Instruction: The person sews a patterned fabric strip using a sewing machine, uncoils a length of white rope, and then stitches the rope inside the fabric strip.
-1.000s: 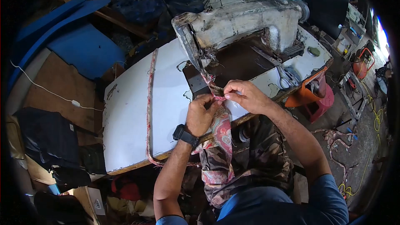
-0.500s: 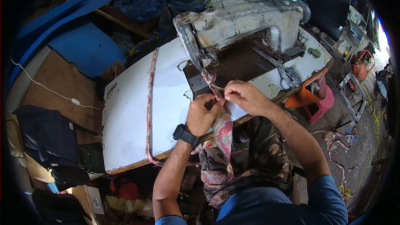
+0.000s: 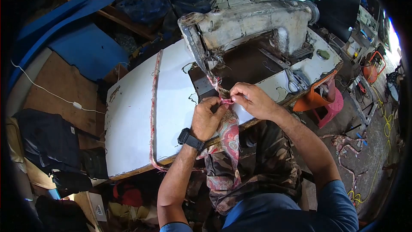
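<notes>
Both hands meet just in front of the needle area of a worn sewing machine [image 3: 257, 21]. My left hand [image 3: 207, 118], with a black watch on its wrist, pinches the edge of a red and beige patterned fabric strip [image 3: 230, 139]. Thumb and forefinger of my right hand [image 3: 251, 99] pinch the same strip, close to the left fingertips. From the hands the strip runs up under the machine's presser area and hangs down over the table edge onto my lap. A long fabric-covered cord [image 3: 153, 107] lies across the white table [image 3: 128, 124].
Scissors [image 3: 295, 79] lie on the table right of the machine's dark bed. A pink stool [image 3: 330, 109] with orange material stands at the right. Fabric scraps [image 3: 343, 146] and a yellow cable [image 3: 388, 124] are on the floor. Dark bags [image 3: 47, 139] sit at the left.
The fingers have shifted slightly at the strip, and a folded pink edge now shows stretched between the two hands. The rest looks the same.
</notes>
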Demonstrator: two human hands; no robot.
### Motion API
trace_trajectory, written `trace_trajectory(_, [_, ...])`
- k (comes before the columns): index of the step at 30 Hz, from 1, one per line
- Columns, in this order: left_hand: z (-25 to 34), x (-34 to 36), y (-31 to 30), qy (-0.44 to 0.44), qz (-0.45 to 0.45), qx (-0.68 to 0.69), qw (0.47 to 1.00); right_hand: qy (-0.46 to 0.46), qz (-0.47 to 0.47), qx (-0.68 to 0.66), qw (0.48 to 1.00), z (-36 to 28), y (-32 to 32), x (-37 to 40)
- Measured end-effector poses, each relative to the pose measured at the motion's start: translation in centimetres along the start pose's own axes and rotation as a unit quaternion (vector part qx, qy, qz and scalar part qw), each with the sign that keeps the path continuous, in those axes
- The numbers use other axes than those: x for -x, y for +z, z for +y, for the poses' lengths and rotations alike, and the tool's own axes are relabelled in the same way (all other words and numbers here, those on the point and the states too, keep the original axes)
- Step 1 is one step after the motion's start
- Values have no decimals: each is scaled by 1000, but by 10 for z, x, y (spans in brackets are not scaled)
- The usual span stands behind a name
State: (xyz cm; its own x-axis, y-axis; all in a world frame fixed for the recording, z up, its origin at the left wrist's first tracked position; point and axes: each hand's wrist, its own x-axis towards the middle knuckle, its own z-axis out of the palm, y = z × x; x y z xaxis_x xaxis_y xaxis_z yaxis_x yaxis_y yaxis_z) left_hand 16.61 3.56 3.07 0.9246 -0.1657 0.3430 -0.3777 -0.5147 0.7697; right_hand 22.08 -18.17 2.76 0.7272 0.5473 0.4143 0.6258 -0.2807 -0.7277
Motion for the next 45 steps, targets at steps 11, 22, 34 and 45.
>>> trace_trajectory(11, [8,-1,0,-34,8,12,999,-60,54,100,992,5,24,-3])
trace_trajectory(22, [-4,-2,5,-102,-2,185,977,-167,81,43,982,13,27,-6])
trace_trajectory(34, [40,-5,11,-139,-4,66,988,-84,72,-39,993,25,35,-22])
trace_trajectory(45, [30,-4,9,-69,17,51,996,-37,151,312,937,4,29,15])
